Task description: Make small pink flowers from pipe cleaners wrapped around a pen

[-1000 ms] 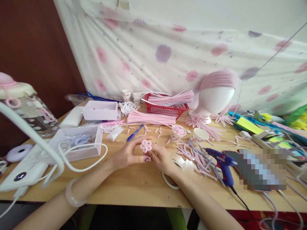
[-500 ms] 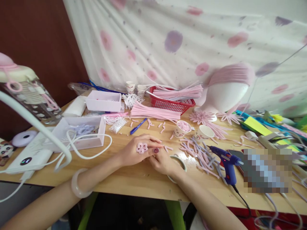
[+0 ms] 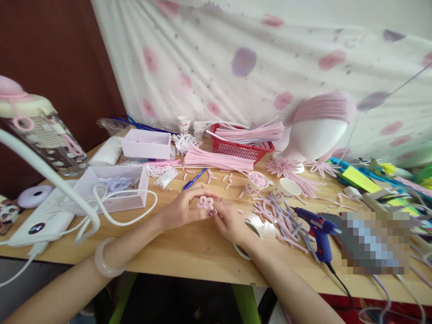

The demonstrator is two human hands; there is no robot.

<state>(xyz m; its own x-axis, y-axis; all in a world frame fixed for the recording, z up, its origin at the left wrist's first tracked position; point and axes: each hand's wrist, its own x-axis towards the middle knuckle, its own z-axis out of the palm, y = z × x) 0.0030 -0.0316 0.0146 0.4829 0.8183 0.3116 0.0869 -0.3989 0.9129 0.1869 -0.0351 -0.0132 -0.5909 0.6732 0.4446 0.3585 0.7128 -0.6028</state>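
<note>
A small pink flower of looped pipe cleaner (image 3: 204,202) is held up between my hands, just above the table. My left hand (image 3: 184,208) curves round its left side, index finger arched over it and thumb beneath. From the right, my right hand (image 3: 231,221) meets it with bent, closed fingers at its right edge; the fingertips are partly hidden. Under my right wrist lies a roll of tape (image 3: 249,255). Short cut pieces of pink pipe cleaner (image 3: 227,180) and a blue pen (image 3: 195,178) lie just beyond my hands.
Paper cups, one holding pink pieces (image 3: 257,181), stand behind my right hand. To the right are loose pipe cleaners (image 3: 278,220), a blue glue gun (image 3: 317,229) and a phone. At left sit white boxes (image 3: 118,204) and a looping white cable. A red basket (image 3: 232,147) stands behind.
The pink flower, before resting flat on my left hand near the thumb, now sits between thumb and fingers, turned more edge-on. My right hand has drawn slightly right, no longer tucked under my left thumb.
</note>
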